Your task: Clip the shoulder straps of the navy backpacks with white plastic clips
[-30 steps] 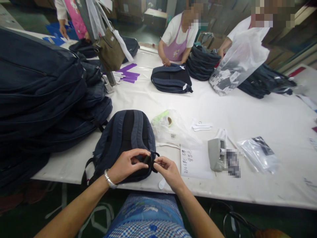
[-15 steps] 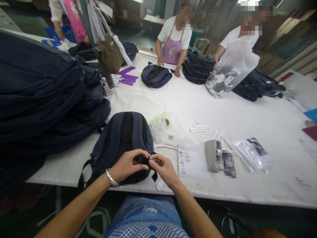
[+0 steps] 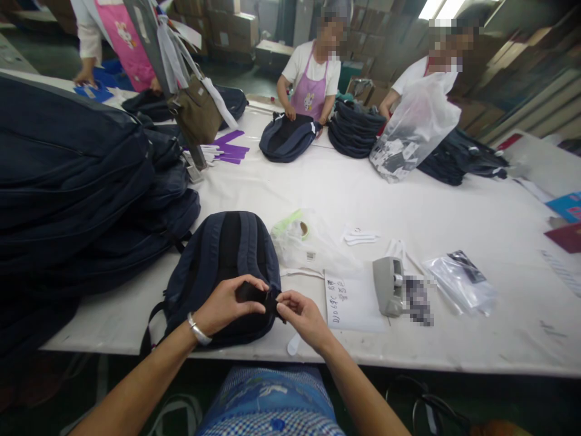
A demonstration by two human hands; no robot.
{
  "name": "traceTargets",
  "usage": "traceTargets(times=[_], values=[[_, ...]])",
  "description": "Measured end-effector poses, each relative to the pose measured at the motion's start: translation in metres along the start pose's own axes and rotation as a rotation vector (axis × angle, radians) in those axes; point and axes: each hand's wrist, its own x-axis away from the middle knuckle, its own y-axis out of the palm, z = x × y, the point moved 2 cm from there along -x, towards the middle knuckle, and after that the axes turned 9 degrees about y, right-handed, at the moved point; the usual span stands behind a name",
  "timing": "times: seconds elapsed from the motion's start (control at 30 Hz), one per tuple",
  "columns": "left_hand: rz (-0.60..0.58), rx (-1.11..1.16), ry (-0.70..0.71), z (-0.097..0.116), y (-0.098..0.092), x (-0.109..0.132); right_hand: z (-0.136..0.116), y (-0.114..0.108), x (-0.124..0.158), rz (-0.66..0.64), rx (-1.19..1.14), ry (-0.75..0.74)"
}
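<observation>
A navy backpack point(image 3: 247, 239) lies on the white table in front of me, its shoulder straps and black back panel facing up. Over its near right edge, my left hand point(image 3: 227, 306), with a silver bracelet at the wrist, pinches a black webbing strap point(image 3: 249, 293). My right hand point(image 3: 302, 318) grips the strap's other end between thumb and fingertips. A small dark piece, seemingly a buckle, sits between the two hands; its detail is too small to make out. Another black strap point(image 3: 152, 321) loops off the bag's left side.
Navy backpacks point(image 3: 77, 200) pile up high on the left. Right of my bag are a clear plastic bag point(image 3: 318, 242) with a tape roll, a handwritten sheet point(image 3: 354, 309), a grey tape dispenser point(image 3: 385, 287) and plastic sleeves point(image 3: 447, 281). Three people stand across the table.
My hands have moved slightly apart, with more of the black strap and the dark piece showing between them. Across the table, a person's hand has shifted onto the backpack there.
</observation>
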Motion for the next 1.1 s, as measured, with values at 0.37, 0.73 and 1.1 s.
traceTargets(times=[0.37, 0.73, 1.1], values=[[0.008, 0.116, -0.077, -0.007, 0.001, -0.001, 0.003, -0.001, 0.002, 0.041, -0.023, 0.021], [0.035, 0.198, -0.093, -0.010, 0.005, 0.000, 0.004, 0.003, 0.001, -0.002, -0.294, 0.090], [0.045, 0.231, -0.110, -0.016, 0.008, -0.002, -0.004, 0.015, -0.003, 0.075, -0.363, 0.053]])
